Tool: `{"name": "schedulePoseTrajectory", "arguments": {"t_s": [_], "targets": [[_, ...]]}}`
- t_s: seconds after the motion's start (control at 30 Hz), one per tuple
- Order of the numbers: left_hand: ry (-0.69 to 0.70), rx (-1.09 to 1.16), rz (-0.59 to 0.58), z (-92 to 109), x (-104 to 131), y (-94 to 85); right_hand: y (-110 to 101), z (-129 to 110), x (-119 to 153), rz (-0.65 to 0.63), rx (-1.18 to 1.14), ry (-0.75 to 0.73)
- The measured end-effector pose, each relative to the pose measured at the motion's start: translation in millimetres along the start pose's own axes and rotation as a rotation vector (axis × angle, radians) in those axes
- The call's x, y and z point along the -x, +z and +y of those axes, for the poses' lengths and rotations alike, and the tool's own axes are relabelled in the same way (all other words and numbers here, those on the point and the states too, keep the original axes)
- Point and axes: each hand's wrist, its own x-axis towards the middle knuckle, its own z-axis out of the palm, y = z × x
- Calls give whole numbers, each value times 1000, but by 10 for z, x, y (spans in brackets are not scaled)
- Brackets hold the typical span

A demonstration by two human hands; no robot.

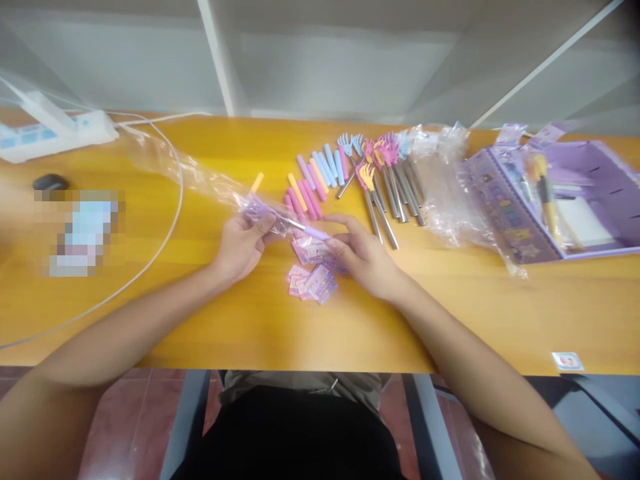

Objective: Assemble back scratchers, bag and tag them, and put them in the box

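My left hand pinches the purple hand-shaped head of a back scratcher, with clear plastic film around it. The film trails away to the upper left. At the scratcher's purple handle end, my right hand grips with thumb and fingers, its index finger raised. The metal rod between head and handle lies slanted across the table. Just below the handle are several printed cards, some overlapping. Pink, yellow, blue and purple handle tubes lie beyond my hands.
Several back scratchers with metal rods lie beside crumpled clear bags. A purple display box stands at the right. On the left are a power strip, a black mouse, a white cable and a pixelated object.
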Motion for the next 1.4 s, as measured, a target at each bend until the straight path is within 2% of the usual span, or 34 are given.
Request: {"name": "schedulePoseTrajectory", "arguments": {"t_s": [0.27, 0.37, 0.47, 0.67, 0.8, 0.93, 1.1, 1.2, 1.33, 1.4], "targets": [[-101, -170, -195, -158, 157, -45, 164, -128, 81, -94, -20, -55], [-54, -113, -125, -120, 111, -41, 165, -82, 50, -97, -93, -101], [12, -53, -28, -52, 23, -39, 130, -10, -10, -31, -176, -120], [-9, -35, -41, -4, -25, -43, 88, 50, -70, 77, -228, -108], [-97, -80, -120, -43, 72, -24, 69, -4, -66, 113, -147, -206], [-169, -212, -316, -98, 150, -54, 68, -61, -71, 112, 12, -315], [-155, -432, -469, -107, 141, -103, 148, -29, -62, 132, 76, -346], [-152, -443, -492, -85, 144, -84, 167, 7, -51, 106, 89, -393], [-141, -390, -432, -82, 146, -65, 110, 76, -51, -6, 139, -556], [-139, -346, -414, -94, 132, -71, 77, 112, -46, -12, 230, -635]]}}
